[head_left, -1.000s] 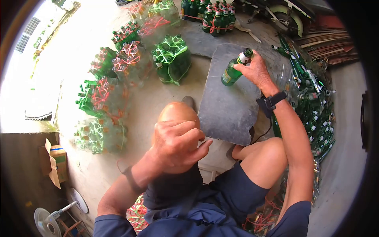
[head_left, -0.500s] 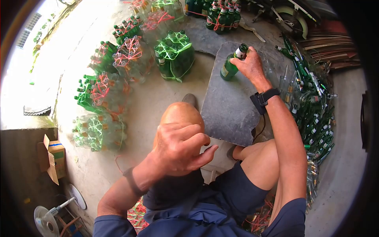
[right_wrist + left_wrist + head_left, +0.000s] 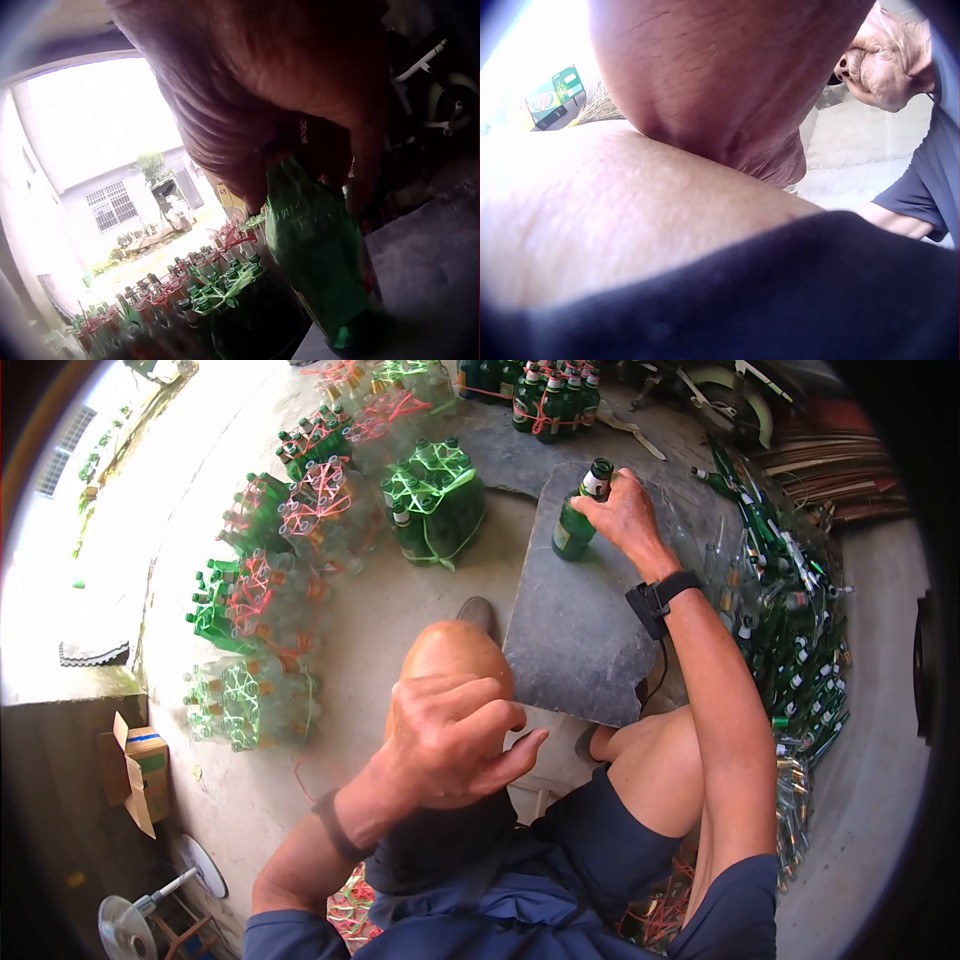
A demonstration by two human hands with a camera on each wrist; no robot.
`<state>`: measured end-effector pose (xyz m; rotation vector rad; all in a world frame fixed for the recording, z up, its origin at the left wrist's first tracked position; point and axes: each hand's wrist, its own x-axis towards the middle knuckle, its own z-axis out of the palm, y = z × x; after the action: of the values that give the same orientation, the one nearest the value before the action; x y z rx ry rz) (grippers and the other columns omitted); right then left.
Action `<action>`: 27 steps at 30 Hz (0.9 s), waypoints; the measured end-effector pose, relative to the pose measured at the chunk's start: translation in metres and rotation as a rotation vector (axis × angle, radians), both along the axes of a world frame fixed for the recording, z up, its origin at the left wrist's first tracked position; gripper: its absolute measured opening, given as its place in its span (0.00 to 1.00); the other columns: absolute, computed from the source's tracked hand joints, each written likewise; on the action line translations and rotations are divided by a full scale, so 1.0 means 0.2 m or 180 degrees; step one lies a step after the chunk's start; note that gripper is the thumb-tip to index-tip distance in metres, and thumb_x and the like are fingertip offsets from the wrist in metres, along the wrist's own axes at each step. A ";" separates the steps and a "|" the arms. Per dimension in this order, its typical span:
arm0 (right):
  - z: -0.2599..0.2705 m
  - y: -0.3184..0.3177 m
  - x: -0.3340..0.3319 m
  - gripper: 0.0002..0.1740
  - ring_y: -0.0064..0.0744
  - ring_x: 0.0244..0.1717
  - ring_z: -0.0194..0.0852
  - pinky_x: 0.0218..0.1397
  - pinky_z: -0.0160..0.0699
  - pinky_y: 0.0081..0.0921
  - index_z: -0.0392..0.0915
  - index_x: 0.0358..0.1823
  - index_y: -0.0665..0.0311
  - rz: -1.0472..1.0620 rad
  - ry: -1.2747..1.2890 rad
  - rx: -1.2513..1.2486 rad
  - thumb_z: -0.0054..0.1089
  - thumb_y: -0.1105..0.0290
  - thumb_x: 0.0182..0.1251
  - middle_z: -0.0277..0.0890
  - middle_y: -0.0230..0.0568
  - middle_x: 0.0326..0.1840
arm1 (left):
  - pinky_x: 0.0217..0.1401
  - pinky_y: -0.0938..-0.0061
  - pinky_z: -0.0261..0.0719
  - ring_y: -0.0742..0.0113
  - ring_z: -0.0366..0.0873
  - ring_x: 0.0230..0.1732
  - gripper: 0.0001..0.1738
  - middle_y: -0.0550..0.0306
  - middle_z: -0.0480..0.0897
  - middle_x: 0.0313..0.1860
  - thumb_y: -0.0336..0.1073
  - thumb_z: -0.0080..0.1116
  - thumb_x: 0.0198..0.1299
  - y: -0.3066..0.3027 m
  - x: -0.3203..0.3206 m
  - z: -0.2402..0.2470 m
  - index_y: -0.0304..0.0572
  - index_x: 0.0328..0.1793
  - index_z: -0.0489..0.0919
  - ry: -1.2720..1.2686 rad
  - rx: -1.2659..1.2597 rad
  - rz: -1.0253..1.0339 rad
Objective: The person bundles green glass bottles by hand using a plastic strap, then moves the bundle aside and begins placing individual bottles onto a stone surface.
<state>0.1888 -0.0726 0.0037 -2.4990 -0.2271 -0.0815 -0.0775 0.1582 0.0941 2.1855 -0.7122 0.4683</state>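
Observation:
A green bottle (image 3: 573, 528) with a white neck label stands on the grey slab (image 3: 575, 630), near its far end. The right hand (image 3: 628, 518) grips it round the neck and shoulder, thumb on the near side. In the right wrist view the bottle (image 3: 319, 259) rests its base on the slab, its neck hidden by the hand (image 3: 277, 82). The left hand (image 3: 450, 735) lies over the raised knee (image 3: 455, 650), holding nothing, its fingers loosely bent. In the left wrist view that hand (image 3: 720, 82) rests against the bare leg (image 3: 615, 210).
Left of the slab stands a green-bottle bundle (image 3: 435, 510) tied with green string; more bundles (image 3: 250, 595) line the floor beyond. Loose bottles (image 3: 790, 620) lie heaped at the right. A cardboard box (image 3: 145, 775) and a fan (image 3: 130, 925) are at the lower left.
The right hand and the bottle have shifted slightly left and towards the slab's far end, and the bottle stands more upright. The left hand has stayed on the knee.

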 end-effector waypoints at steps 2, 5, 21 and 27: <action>0.00 0.00 0.01 0.21 0.54 0.56 0.83 0.61 0.83 0.47 0.87 0.43 0.64 0.0016 0.0059 0.0002 0.78 0.57 0.55 0.81 0.50 0.52 | 0.27 0.63 0.78 0.58 0.82 0.24 0.13 0.60 0.78 0.24 0.35 0.80 0.51 0.00 0.00 0.00 0.46 0.32 0.82 0.0007 0.0005 -0.0011; -0.02 0.00 0.02 0.22 0.56 0.58 0.83 0.64 0.83 0.48 0.87 0.46 0.63 0.0027 0.0093 0.0053 0.77 0.56 0.55 0.81 0.52 0.54 | 0.27 0.63 0.78 0.58 0.81 0.23 0.13 0.60 0.78 0.24 0.35 0.81 0.50 0.00 -0.01 0.00 0.46 0.32 0.82 0.0051 0.0106 0.0016; -0.08 -0.07 -0.05 0.39 0.61 0.73 0.75 0.74 0.80 0.47 0.80 0.66 0.64 -0.0203 0.0429 -0.0124 0.82 0.56 0.54 0.75 0.60 0.68 | 0.23 0.70 0.66 0.64 0.70 0.17 0.08 0.60 0.74 0.19 0.31 0.74 0.49 0.01 -0.01 -0.03 0.41 0.29 0.82 0.0008 0.0275 0.0203; -0.08 -0.38 -0.08 0.24 0.60 0.68 0.83 0.71 0.85 0.48 0.86 0.57 0.70 -0.0148 0.0516 -0.0530 0.70 0.70 0.59 0.81 0.61 0.67 | 0.23 0.69 0.64 0.65 0.68 0.16 0.08 0.59 0.72 0.18 0.32 0.73 0.53 0.02 -0.02 -0.03 0.39 0.30 0.82 0.0012 0.0427 0.0295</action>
<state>0.1726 -0.1483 -0.0120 -2.6603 -0.1122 0.1258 -0.0816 0.1628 0.0885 2.3525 -0.6590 0.4757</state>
